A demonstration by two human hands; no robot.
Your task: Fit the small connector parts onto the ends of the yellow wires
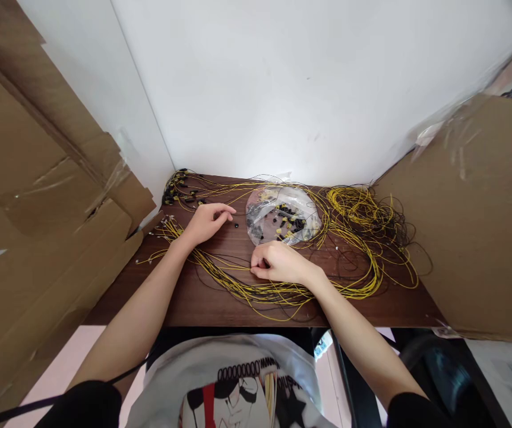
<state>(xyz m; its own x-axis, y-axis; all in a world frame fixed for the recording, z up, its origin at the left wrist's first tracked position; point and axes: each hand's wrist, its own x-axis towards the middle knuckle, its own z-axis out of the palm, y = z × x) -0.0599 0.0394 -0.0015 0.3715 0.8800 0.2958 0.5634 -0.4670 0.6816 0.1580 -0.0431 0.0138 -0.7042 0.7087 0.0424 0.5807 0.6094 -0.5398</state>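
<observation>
Head view | wire bundle (278, 292) on table (211, 314), long axis left-right, bowed toward the person, white-tipped ends pointing left | right hand (280, 261): fingertips pinched together on yellow wire (238, 267) | left hand (205, 223): fingers curled beside black piece (237, 225), grip cannot be told

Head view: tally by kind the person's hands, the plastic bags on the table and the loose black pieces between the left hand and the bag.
Hands: 2 (left hand, right hand)
Plastic bag: 1
Loose black piece: 1
Total: 4
</observation>
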